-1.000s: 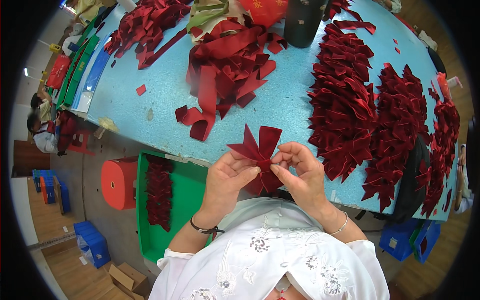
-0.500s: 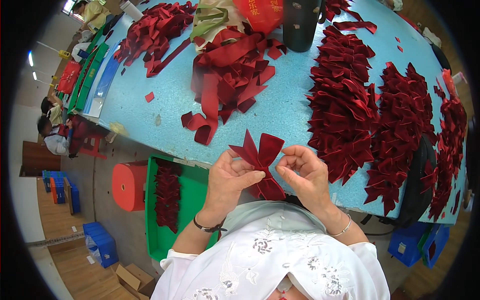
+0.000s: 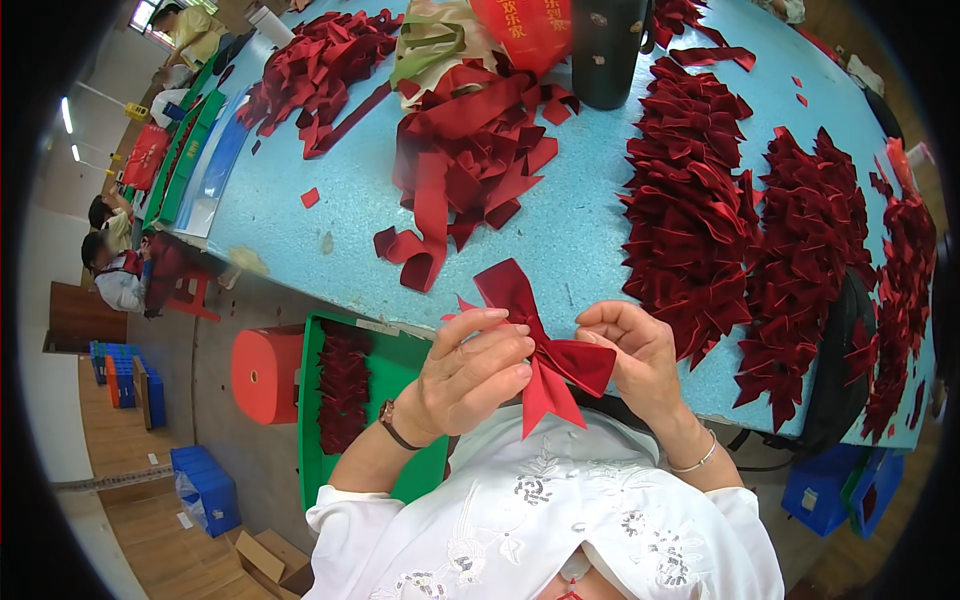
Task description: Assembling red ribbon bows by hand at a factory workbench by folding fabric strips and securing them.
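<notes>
A dark red velvet ribbon bow (image 3: 538,350) is held in front of my chest, over the table's near edge. My left hand (image 3: 472,372) is closed around the bow's left side, its fingers bent across the front and hiding part of it. One loop points up and away; another points right, and a notched tail hangs towards me. My right hand (image 3: 640,362) is curled at the tip of the right loop, thumb and fingers pinching its edge. Left of centre on the table lies a loose heap of red ribbon strips (image 3: 470,150).
Rows of finished red bows (image 3: 690,210) cover the right side of the blue table (image 3: 320,215). A black tumbler (image 3: 605,55) stands at the back beside a red bag (image 3: 520,30). Below the left edge are a green crate (image 3: 400,365) with bows and a red stool (image 3: 265,375).
The bow has turned, so one loop now points right and a tail hangs towards me. My left fingers have come over its front; my right hand has moved slightly right and down.
</notes>
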Available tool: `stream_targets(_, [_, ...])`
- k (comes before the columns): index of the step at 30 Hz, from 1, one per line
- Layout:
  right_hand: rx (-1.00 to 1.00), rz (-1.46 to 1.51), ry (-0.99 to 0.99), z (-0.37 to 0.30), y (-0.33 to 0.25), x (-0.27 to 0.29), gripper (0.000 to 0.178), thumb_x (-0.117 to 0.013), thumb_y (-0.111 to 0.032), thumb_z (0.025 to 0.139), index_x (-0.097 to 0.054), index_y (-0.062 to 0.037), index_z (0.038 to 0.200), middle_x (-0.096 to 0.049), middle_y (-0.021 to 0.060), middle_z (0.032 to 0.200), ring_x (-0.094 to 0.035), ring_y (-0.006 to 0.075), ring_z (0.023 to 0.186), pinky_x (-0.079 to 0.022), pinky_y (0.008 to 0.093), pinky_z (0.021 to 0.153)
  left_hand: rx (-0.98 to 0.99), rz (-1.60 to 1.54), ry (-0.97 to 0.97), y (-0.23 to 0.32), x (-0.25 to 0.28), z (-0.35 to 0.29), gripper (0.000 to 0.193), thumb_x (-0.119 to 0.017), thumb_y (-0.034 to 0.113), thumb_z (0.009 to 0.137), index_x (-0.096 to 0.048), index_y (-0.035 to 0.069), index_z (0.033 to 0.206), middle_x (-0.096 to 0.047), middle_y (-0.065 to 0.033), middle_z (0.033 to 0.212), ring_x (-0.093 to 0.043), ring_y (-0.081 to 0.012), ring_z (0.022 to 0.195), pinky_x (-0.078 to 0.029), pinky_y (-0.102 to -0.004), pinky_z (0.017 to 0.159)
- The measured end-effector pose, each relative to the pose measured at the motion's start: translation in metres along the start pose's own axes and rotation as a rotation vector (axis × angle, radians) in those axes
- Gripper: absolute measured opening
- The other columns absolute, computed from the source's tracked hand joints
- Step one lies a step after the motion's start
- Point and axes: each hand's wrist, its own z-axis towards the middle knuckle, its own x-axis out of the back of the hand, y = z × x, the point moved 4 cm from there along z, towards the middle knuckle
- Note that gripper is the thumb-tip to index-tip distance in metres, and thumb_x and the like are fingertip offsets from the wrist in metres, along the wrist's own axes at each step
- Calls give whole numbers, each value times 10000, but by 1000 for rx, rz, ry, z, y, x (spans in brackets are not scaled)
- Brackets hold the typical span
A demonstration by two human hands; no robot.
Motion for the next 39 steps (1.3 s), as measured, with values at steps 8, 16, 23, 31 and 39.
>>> stream_targets(8, [-12, -130, -69, 3, 7, 0, 158, -607, -28, 915, -587, 63, 1043, -675, 65, 886, -620, 72, 794, -485, 190, 701, -35, 39, 40, -1, 2, -10, 273, -691, -7, 770, -557, 28, 1007, -652, -140, 1035, -654, -258, 941, -510, -447, 945])
stream_targets(16, [-5, -132, -80, 4, 0, -10, 125, -604, -38, 919, -615, 63, 992, -672, 72, 874, -616, 86, 800, -489, 215, 723, -37, 195, -56, 5, 19, -11, 244, -697, 35, 749, -633, 22, 985, -659, -107, 1022, -648, -219, 950, -517, -428, 931])
stream_targets(23, [76, -77, -38, -1, -26, -25, 101, -679, -34, 840, -648, 37, 905, -649, 109, 896, -588, 148, 810, -473, 263, 727, -5, 269, -21, 7, 25, -26, 277, -717, 36, 741, -685, 75, 1013, -640, -52, 1059, -644, -190, 970, -437, -453, 978])
stream_targets(31, [939, -975, -147, -21, -62, -62, 309, -808, -52, 617, -656, -36, 885, -539, 51, 828, -511, 206, 737, -381, 372, 683, -28, 330, -12, 10, 26, -23, 206, -721, 55, 731, -709, 55, 936, -670, -43, 975, -649, -172, 951, -434, -467, 957])
stream_targets(39, [1060, -1204, -64, -24, -50, -64, 292, -792, -38, 607, -662, -38, 869, -526, 29, 813, -502, 197, 706, -360, 387, 702, -15, 384, -20, 11, 23, -23, 193, -725, 98, 750, -720, 90, 943, -659, -16, 953, -644, -142, 904, -393, -466, 956])
